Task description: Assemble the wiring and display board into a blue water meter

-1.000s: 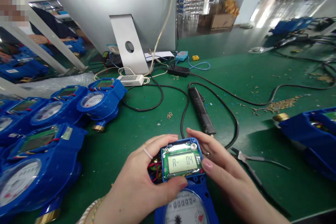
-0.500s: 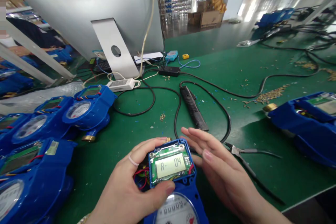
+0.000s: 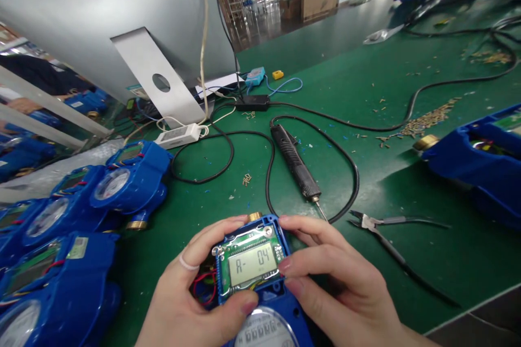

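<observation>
A blue water meter (image 3: 285,309) is held in front of me, its circuit board with lit display (image 3: 253,264) showing "A- 04" above a round dial. My left hand (image 3: 195,287) grips its left side, thumb across the front below the display and fingers along the top edge. Loose red wires (image 3: 203,286) show beside that palm. On the right side, my right hand (image 3: 342,276) has its index finger at the upper corner. Its middle finger and thumb come close together at the board's edge; whatever lies between them is hidden.
A black electric screwdriver (image 3: 295,162) and cutting pliers (image 3: 370,223) lie beyond my right hand. Several blue meters (image 3: 126,184) stand at left, another (image 3: 480,168) at right. Small brass screws (image 3: 431,119) are scattered on the green table. A monitor (image 3: 114,5) stands behind.
My right hand has moved in from beside the meter and now touches its right edge, fingers curled together. My left hand keeps its hold. The view has shifted slightly.
</observation>
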{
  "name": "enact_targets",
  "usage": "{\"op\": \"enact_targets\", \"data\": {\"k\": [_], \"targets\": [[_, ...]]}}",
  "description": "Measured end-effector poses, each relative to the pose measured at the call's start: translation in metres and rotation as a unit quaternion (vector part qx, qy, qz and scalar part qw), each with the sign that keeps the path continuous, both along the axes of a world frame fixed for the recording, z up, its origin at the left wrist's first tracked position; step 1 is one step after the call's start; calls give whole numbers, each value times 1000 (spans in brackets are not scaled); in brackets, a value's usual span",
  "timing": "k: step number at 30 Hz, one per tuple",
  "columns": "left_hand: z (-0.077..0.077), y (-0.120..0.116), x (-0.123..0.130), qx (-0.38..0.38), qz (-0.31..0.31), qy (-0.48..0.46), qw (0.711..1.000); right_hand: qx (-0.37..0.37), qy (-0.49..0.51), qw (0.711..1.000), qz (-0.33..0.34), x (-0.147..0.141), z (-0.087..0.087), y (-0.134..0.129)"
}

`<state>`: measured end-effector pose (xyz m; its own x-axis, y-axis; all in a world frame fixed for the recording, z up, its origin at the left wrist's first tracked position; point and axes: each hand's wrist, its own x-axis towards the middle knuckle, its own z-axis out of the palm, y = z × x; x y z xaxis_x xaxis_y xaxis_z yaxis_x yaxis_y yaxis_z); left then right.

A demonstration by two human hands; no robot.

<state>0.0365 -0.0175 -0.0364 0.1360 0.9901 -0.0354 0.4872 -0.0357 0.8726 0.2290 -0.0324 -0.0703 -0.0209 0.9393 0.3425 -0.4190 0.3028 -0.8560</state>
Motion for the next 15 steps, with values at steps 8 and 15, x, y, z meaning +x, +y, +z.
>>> {"op": "enact_targets", "data": {"k": [8, 15], "targets": [[-1, -3, 3, -7, 12, -4, 1000, -71, -5, 996, -57, -5, -16, -17], [0, -4, 4, 8, 19, -6, 1000, -42, -121, 987, -101, -3, -4, -12]]}}
